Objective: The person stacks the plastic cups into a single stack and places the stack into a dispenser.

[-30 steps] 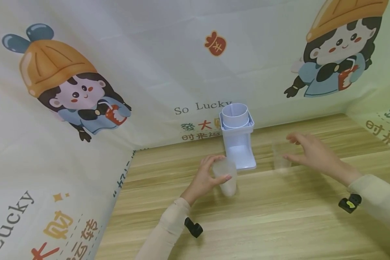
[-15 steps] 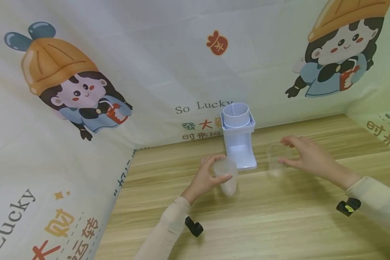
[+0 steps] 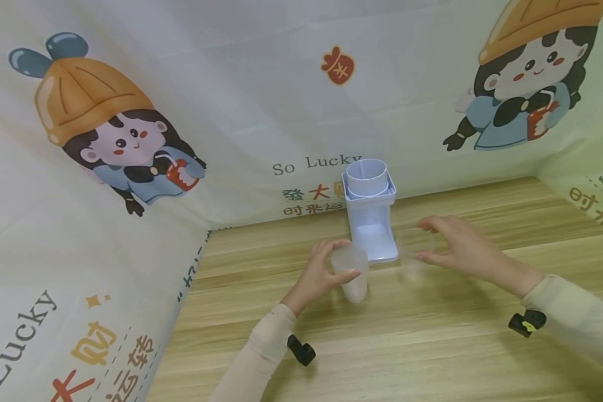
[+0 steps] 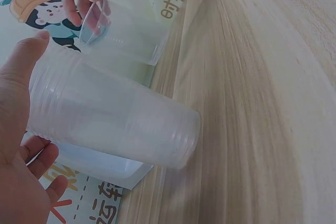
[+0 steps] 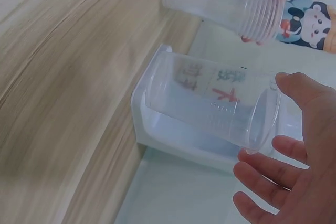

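Note:
A stack of nested clear plastic cups [image 3: 355, 282] is gripped near its rims by my left hand [image 3: 314, 279], thumb on one side and fingers on the other. The several stacked rims show in the left wrist view, where the stack [image 4: 115, 108] has its base toward the wooden table. My right hand [image 3: 469, 254] holds a single clear plastic cup [image 5: 210, 100] by the rim, between thumb and fingertips. Behind both hands stands a pale blue cup dispenser [image 3: 371, 218], with a round tube on top and a flat foot below. The single cup is just right of that foot.
The wood-grain table [image 3: 392, 346] runs up to a printed cloth backdrop [image 3: 261, 111] behind the dispenser. More of the cloth rises along the left and right sides. A small black wrist camera [image 3: 300, 350] sits at the left sleeve.
My right hand has moved left and slightly toward me with the single cup, bringing it closer to the dispenser and the stack. The left hand and the stack have stayed nearly still.

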Tool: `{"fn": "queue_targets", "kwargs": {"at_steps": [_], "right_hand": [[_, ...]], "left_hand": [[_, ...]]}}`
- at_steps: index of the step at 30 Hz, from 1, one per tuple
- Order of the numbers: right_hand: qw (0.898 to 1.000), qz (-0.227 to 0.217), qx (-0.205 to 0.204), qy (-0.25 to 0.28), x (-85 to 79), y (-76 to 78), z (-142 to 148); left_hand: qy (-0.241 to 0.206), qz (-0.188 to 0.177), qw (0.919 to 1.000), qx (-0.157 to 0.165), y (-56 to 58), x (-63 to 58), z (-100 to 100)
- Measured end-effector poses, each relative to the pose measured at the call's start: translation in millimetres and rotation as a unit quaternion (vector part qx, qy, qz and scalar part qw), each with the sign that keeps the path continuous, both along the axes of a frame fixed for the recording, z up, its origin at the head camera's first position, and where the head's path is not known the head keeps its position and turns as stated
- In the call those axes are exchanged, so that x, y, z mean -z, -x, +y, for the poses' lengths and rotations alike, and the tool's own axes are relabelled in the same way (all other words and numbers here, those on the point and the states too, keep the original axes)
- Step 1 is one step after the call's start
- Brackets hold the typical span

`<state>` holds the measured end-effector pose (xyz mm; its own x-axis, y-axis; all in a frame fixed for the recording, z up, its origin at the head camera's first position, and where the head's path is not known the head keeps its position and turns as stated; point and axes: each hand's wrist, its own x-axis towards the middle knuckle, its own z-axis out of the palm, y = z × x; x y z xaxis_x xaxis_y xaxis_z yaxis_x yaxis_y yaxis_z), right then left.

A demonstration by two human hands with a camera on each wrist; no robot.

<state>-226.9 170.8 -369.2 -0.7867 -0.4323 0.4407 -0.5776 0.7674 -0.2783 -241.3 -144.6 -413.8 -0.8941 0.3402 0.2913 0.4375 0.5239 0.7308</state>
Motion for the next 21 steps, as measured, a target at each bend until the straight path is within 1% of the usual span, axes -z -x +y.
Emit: {"fn": "queue_targets", "kwargs": {"at_steps": [11,18,21], "right_hand": [[1.0,-0.007,-0.029,0.009,1.9,0.1,-22],[0.999,-0.005,-0.048,0.02,0.8,-1.8,-32],[0.999,-0.005,-0.048,0.02,-0.3,-2.7,-35]], "left_hand": [[-0.008,-0.001,0.9999,0.008,-1.4,-1.8,1],[-0.006,-0.008,0.9999,0.005,-1.8,-2.1,0],[-0.004,-0.009,0.9999,0.005,-1.3,-1.8,0]]}}
